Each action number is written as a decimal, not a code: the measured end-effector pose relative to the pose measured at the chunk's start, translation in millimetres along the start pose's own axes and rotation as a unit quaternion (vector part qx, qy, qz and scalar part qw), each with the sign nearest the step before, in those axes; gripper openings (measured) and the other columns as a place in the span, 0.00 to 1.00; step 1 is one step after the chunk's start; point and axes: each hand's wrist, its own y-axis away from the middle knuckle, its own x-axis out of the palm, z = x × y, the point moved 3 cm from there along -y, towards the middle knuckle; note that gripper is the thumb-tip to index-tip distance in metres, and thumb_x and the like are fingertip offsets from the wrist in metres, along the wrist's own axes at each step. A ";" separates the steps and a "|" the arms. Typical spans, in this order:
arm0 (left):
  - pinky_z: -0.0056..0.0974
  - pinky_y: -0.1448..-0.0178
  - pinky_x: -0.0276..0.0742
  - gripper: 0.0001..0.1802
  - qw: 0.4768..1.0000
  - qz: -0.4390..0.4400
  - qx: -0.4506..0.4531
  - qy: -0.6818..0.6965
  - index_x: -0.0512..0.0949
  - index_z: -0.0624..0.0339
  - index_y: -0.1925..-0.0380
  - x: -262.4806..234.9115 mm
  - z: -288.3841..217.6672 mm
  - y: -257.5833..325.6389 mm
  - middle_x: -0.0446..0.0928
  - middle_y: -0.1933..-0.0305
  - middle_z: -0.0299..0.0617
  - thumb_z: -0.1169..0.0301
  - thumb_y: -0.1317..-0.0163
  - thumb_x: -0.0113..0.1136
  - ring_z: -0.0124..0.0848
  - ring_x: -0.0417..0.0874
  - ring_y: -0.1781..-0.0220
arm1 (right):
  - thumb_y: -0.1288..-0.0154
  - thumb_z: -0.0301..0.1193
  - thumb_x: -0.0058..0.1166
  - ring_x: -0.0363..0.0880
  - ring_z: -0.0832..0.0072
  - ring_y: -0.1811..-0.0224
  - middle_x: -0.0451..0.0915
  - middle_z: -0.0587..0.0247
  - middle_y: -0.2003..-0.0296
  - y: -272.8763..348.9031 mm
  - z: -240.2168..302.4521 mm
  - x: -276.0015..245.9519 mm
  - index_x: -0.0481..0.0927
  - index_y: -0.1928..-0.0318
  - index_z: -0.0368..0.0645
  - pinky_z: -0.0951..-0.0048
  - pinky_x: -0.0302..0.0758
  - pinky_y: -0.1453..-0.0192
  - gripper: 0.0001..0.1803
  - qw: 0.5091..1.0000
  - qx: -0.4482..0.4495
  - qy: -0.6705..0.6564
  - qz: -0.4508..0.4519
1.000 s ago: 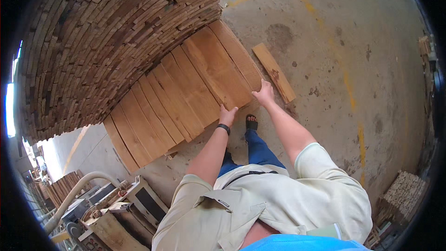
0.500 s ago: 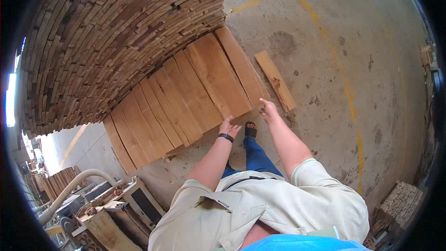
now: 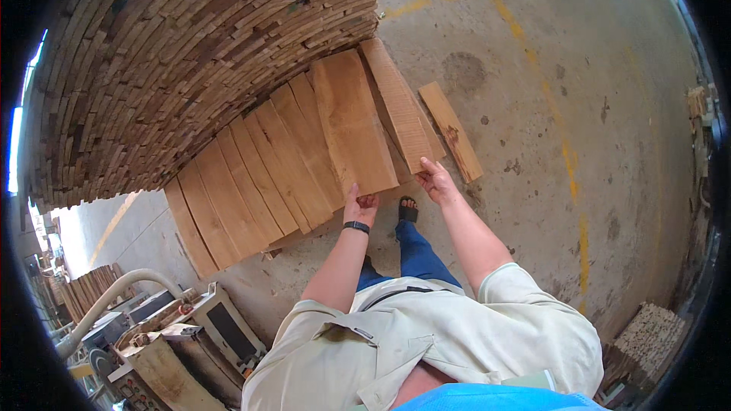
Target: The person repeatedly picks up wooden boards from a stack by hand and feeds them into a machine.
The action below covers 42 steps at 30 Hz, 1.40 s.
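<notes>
So, two planks are being held at their near ends, both at the right end of a row laid out at the foot of a big lumber stack (image 3: 198, 68). The wide plank (image 3: 354, 122) is gripped by the left hand (image 3: 361, 205): thumb on top at the near left corner, fingers curled under, grip clamped on it. The narrow plank (image 3: 397, 106) is pinched by the right hand (image 3: 434, 180), thumb over the near end; the lower fingers are partly hidden.

Both long axes run away from the body and a bit left, far ends pointed at the stack. They aren't quite parallel: a dark wedge is left between them. Part of another board (image 3: 432, 135) is exposed along the narrow one's right edge.

To the left, a row of boards (image 3: 251, 183) is lined up side by side, six or seven by the seams (can't be counted firmly). The far side is walled off by the stack. On the right, one loose offcut (image 3: 451, 133) lies apart on the concrete floor (image 3: 525, 221), and plenty of floor is left past it, crossed by a yellow line (image 3: 569, 160). One sandaled foot (image 3: 409, 209) is seen just below the planks. One machine with a hose (image 3: 126, 281) is parked lower left.
</notes>
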 end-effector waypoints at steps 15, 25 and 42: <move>0.58 0.37 0.71 0.28 0.948 0.275 0.030 -0.157 0.63 0.56 0.41 -6.7 -137.8 109.3 0.70 0.41 0.45 0.67 0.41 0.60 0.46 0.73 0.40 | 0.36 0.31 0.55 0.77 0.74 0.51 0.77 0.66 0.52 143.6 -46.4 1.7 0.66 0.44 0.44 0.66 0.75 0.48 0.21 0.997 -0.043 0.039 0.057; 0.57 0.35 0.68 0.24 0.934 0.326 0.009 -0.150 0.66 0.57 0.42 -108.7 -225.5 193.2 0.70 0.38 0.43 0.73 0.39 0.55 0.44 0.69 0.35 | 0.40 0.30 0.58 0.76 0.69 0.50 0.76 0.62 0.51 265.9 -144.3 -0.5 0.63 0.41 0.42 0.63 0.73 0.48 0.28 0.984 -0.129 0.108 -0.066; 0.52 0.37 0.72 0.29 0.932 0.254 0.244 0.085 0.66 0.60 0.42 -429.9 -299.2 359.9 0.71 0.40 0.44 0.73 0.45 0.63 0.42 0.73 0.39 | 0.43 0.28 0.61 0.76 0.71 0.52 0.75 0.64 0.53 353.5 -245.0 46.3 0.67 0.44 0.44 0.65 0.76 0.50 0.27 0.978 -0.051 0.101 0.176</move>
